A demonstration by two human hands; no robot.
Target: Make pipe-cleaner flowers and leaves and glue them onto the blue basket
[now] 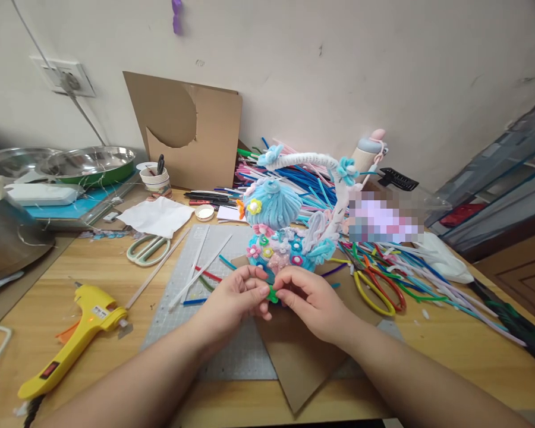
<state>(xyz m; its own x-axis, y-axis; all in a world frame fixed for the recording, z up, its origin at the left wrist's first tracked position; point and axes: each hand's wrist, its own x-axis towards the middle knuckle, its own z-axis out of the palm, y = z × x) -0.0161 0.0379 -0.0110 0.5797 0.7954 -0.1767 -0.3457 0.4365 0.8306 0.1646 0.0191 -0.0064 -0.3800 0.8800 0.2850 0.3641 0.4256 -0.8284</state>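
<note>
- Green and fuzzy, a small pipe-cleaner piece (pixel 273 294) sits pinched between the fingertips of both hands, low over the bench (pixel 428 356), close in front of the person.
- The left hand (pixel 238 297) has its grip closed on the piece's left side, thumb against forefinger. The right hand (pixel 310 300) is closed on the right side the same way.
- I'd judge the piece to be nearly weightless, with a soft pile over a wiry core. It should bend readily and hold a bend, so the ends look the best places to take hold.
- Just behind it stands a pale blue pipe-cleaner figure (pixel 274 229), on brown cardboard (pixel 294 356) over a grey cutting mat (pixel 241 356).
- A yellow glue gun (pixel 71 339) lies well off to the left, and loose pipe cleaners (pixel 383 279) spread out to the right.
</note>
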